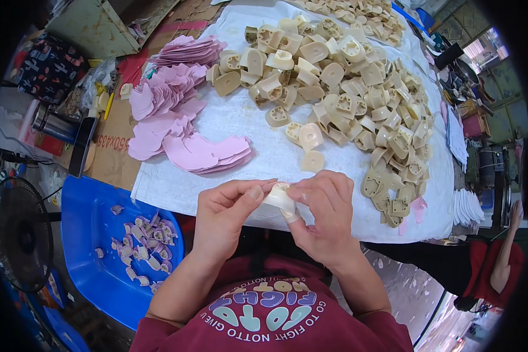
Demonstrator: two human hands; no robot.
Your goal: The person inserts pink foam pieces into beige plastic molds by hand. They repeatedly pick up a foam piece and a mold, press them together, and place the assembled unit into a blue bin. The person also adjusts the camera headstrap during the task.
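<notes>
Close to my body, at the table's front edge, a cream plastic shoe heel [278, 198] is held between both hands. My left hand [222, 216] pinches it from the left with thumb and forefinger. From the other side the fingers of my right hand [325, 212] close round it, and a pale wrap covers that thumb's tip. Whether a pink piece lies against the heel is hard to tell. Just beyond my hands lie a few loose heels [312, 161]. Overlapping pink cut pieces [208, 151] fan out at the left, and a big pile of beige heels [358, 88] spreads over the right.
White cloth [240, 114] covers the table. Left of my body, a blue tub [82, 246] holds several heels with purplish coverings [149, 240]. A black fan [20, 234] stands beyond it. A steel cup [56, 123] and a phone [83, 146] are at left. Another person [498, 270] is at right.
</notes>
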